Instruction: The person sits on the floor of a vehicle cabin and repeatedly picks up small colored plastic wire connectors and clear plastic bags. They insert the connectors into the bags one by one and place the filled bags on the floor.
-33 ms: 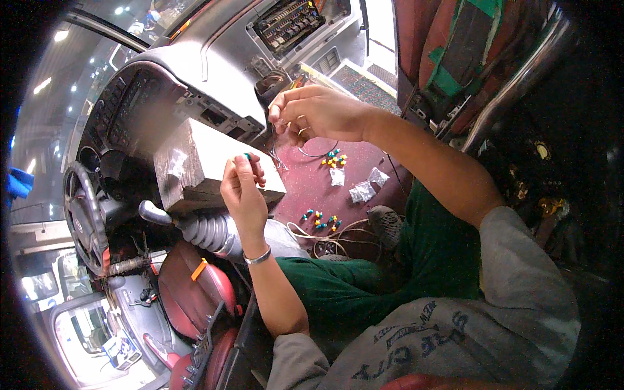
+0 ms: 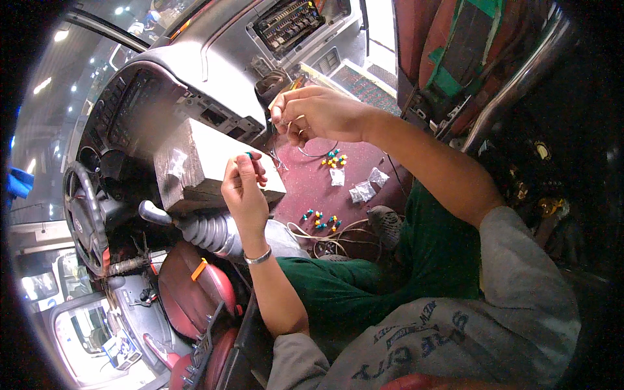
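Note:
My left hand (image 2: 245,185) is raised above the front corner of a pale wooden box (image 2: 218,153). Its thumb and fingers pinch a small green piece (image 2: 249,156), mostly hidden by the fingertips. My right hand (image 2: 318,114) is held higher and farther off, fingers curled together in a pinch. Something small and pale shows at its fingertips, too small to name. Below it on the dark red floor lies a pile of small green and yellow pieces (image 2: 335,158). A second scatter of green and yellow pieces (image 2: 321,221) lies nearer my feet.
Small clear plastic bags (image 2: 363,191) lie on the floor near my shoe (image 2: 386,224). Pale cable (image 2: 357,229) loops beside it. On the left are a gear lever (image 2: 155,213), a steering wheel (image 2: 83,221) and a red seat (image 2: 192,286). An open fuse panel (image 2: 289,27) is at the far side.

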### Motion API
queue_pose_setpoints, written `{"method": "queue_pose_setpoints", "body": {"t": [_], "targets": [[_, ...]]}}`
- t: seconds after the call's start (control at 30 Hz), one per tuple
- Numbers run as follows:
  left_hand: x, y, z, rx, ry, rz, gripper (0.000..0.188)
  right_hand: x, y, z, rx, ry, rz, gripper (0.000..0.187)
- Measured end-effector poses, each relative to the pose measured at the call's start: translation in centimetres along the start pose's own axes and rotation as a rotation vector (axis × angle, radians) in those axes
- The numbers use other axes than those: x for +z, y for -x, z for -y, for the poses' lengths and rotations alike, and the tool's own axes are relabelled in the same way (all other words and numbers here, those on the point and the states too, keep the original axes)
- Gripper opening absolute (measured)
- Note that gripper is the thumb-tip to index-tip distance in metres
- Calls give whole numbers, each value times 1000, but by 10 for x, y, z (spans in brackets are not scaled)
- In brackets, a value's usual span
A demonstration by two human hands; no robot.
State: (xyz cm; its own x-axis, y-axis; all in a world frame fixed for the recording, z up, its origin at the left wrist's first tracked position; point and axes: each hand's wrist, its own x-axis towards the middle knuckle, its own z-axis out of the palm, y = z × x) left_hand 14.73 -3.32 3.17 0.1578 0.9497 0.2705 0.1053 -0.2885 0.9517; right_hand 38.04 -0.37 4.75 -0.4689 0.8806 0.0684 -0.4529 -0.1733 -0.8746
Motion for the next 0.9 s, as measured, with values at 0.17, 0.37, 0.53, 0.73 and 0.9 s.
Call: {"method": "queue_pose_setpoints", "body": {"t": [0.17, 0.37, 0.53, 0.73, 0.9], "targets": [[11, -2, -6, 87, -144, -30, 35, 1, 0, -2, 35, -17, -18, 11], [2, -1, -4, -17, -105, -86, 37, 4, 1, 2, 8, 87, -76, 10], [6, -3, -6, 8, -121, -139, 37, -2, -2, -6, -86, 61, -59, 15], [6, -3, -3, 16, -170, -118, 33, -2, -3, -6, -63, 98, -76, 15], [11, -3, -5, 14, -116, -127, 30, 3, 0, 1, -2, 85, -88, 15]]}}
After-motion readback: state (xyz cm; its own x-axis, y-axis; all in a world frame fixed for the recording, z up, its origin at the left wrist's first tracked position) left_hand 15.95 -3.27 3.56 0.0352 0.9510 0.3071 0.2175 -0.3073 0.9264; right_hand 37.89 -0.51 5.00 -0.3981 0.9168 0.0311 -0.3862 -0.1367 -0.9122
